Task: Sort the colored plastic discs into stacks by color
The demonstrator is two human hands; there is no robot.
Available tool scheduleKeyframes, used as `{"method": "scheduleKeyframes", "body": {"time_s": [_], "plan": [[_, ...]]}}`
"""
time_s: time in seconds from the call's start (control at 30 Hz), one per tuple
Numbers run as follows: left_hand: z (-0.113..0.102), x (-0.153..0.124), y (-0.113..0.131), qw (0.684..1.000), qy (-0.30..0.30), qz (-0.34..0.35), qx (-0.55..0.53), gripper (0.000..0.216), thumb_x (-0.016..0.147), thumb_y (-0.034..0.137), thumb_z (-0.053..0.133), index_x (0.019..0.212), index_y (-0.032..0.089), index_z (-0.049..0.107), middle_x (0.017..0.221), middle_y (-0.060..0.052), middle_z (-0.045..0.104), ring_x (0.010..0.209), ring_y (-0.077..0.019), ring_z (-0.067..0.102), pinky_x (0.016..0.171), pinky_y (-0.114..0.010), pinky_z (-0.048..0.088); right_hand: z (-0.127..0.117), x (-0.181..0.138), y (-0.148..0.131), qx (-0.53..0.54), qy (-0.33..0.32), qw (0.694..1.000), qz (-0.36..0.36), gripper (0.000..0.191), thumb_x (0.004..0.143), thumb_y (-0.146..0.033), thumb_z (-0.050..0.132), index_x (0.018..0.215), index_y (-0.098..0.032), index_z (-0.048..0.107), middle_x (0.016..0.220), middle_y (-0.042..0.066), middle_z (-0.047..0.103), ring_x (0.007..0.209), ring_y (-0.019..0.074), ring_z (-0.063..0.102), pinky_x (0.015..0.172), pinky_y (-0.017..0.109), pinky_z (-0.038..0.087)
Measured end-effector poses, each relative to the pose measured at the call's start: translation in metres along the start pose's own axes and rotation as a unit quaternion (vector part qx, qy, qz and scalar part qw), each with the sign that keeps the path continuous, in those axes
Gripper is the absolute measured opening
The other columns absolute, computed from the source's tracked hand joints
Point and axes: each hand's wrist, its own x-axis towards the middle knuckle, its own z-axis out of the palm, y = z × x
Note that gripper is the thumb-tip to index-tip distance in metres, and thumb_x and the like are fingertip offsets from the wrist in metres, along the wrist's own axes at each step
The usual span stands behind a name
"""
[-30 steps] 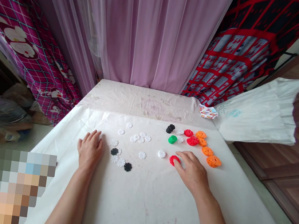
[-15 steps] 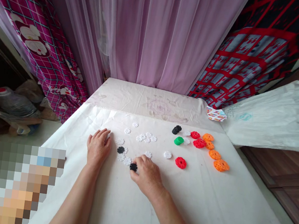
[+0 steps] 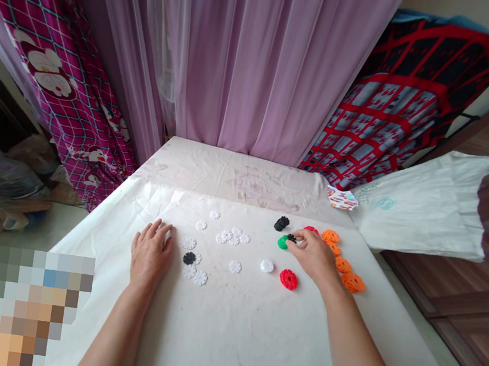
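Observation:
My left hand (image 3: 149,251) lies flat on the white table cover (image 3: 225,330), fingers spread, just left of a black disc (image 3: 189,257) and several white snowflake discs (image 3: 232,237). My right hand (image 3: 313,255) pinches a small black disc (image 3: 292,238) between thumb and fingers, right beside a green disc (image 3: 282,242). A black stack (image 3: 281,222) sits just beyond it. A red disc (image 3: 288,279) lies in front of that hand, a white disc (image 3: 266,265) to its left. Orange discs (image 3: 347,274) lie to the hand's right.
Pink curtains (image 3: 252,58) hang behind the table. A red and black patterned cloth (image 3: 398,107) stands at the back right. A white bag (image 3: 426,201) rests off the right edge. A small colourful packet (image 3: 341,198) lies at the back right corner.
My right hand picked up the black disc from the near white group and carried it right and away to the green disc. The left hand stayed flat in place.

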Motion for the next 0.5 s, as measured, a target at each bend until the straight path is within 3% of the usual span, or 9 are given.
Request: {"method": "scheduleKeyframes", "body": {"time_s": [0.23, 0.5], "plan": [[-0.005, 0.001, 0.001, 0.999, -0.029, -0.001, 0.017, 0.036, 0.092, 0.031, 0.043, 0.121, 0.023, 0.063, 0.141, -0.009, 0.055, 0.135, -0.0302, 0.042, 0.113, -0.053, 0.028, 0.005, 0.059, 0.005, -0.053, -0.010, 0.999, 0.001, 0.025, 0.077, -0.034, 0.063, 0.097, -0.021, 0.067, 0.099, 0.003, 0.069, 0.086, 0.0171, 0.062, 0.073, 0.027, 0.043], [-0.008, 0.001, 0.003, 0.999, -0.042, -0.004, 0.024, 0.037, 0.093, 0.034, 0.042, 0.122, 0.024, 0.063, 0.142, -0.006, 0.054, 0.136, -0.0294, 0.041, 0.114, -0.053, 0.027, 0.021, 0.075, 0.004, -0.097, -0.037, 0.994, -0.013, 0.023, 0.078, -0.032, 0.064, 0.098, -0.021, 0.067, 0.102, 0.004, 0.069, 0.092, 0.0176, 0.062, 0.074, 0.026, 0.043]]}}
